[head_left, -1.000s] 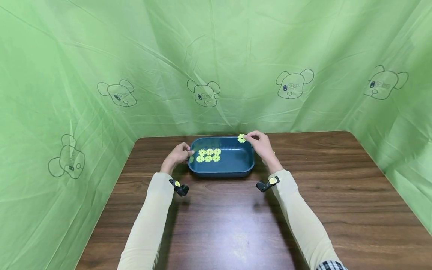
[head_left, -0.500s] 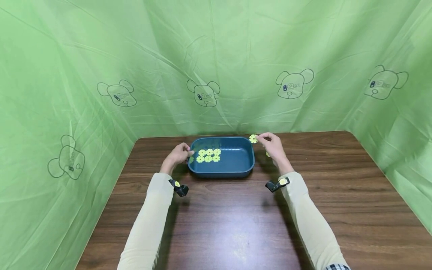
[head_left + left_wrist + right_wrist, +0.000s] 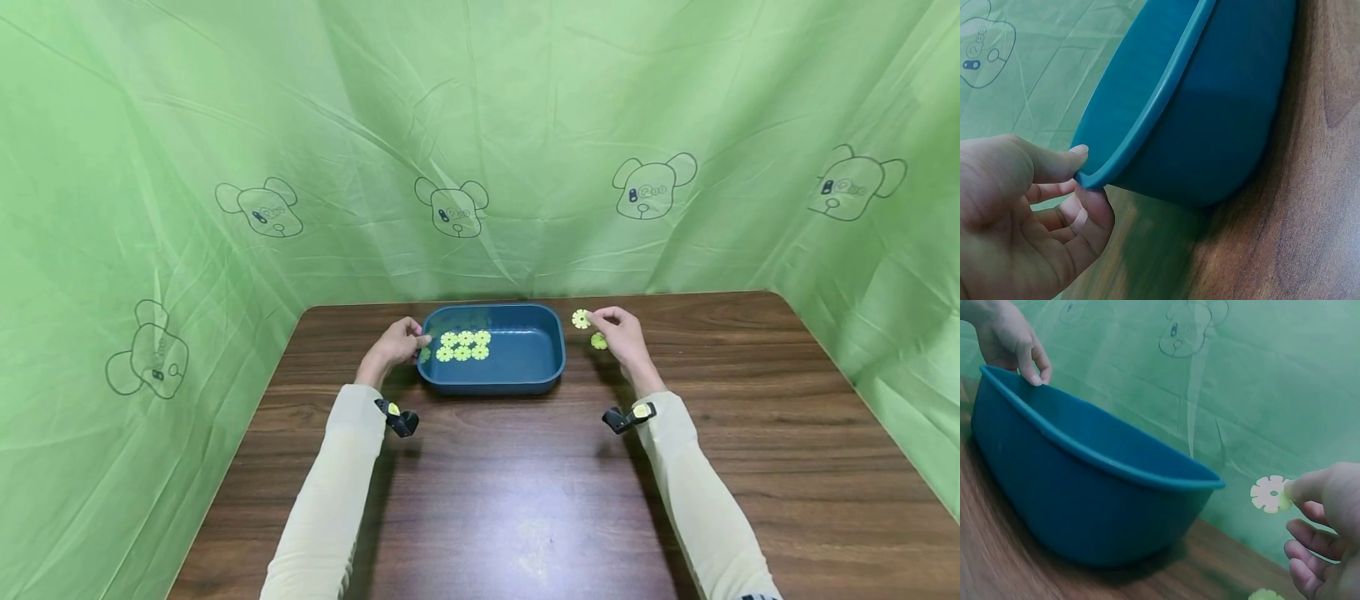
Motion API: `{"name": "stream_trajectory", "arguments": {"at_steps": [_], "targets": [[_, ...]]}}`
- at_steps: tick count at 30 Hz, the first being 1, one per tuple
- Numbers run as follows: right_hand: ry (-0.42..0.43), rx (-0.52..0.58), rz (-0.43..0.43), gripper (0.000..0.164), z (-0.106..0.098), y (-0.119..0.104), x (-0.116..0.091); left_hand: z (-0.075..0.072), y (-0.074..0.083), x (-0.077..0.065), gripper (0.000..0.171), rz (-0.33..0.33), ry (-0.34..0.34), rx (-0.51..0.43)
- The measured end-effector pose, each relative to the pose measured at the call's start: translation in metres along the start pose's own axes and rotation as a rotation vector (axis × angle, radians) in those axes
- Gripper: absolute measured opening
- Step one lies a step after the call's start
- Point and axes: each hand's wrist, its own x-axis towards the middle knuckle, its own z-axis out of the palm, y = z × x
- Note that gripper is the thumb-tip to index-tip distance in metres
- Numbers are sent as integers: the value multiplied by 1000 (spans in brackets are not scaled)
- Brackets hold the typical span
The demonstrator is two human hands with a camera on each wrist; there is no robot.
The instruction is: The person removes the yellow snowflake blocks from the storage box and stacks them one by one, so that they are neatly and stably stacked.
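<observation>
A blue plastic basin (image 3: 517, 385) stands near the table's back edge. My left hand (image 3: 395, 342) pinches its left rim between thumb and fingers, as the left wrist view confirms. Several yellow-green notched discs (image 3: 462, 353), flower-shaped, lie in two rows on the basin's floor. To the right of the basin, my right hand (image 3: 624, 337) holds one more flower-shaped disc (image 3: 1269, 494) by its edge, raised above the table. Another flower-shaped disc (image 3: 598, 341) lies on the table just below that hand.
The dark wooden table (image 3: 480, 483) stretches out in front and to the right. Green cloth (image 3: 540, 242) with drawn bear faces hangs behind the table and at both sides. Each wrist carries a small black camera (image 3: 621, 418).
My right hand has moved right with its disc, from over the basin's back right corner to beside the basin. The disc on the table has come into view. The left hand stays put.
</observation>
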Motion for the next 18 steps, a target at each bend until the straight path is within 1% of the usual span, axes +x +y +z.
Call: {"name": "stream_trajectory", "arguments": {"at_steps": [6,10,14,18], "targets": [[36,-9,21,34,-6,7,-1,0,1,-2,19,-4,6,0],[54,-43,49,36,-11,11,-1,0,1,-2,19,-9,6,2],[69,-102,99,37,-16,15,-1,0,1,-1,19,-8,0,2],[72,-195,151,37,-21,19,0,0,0,0,19,-8,0,-2]]}}
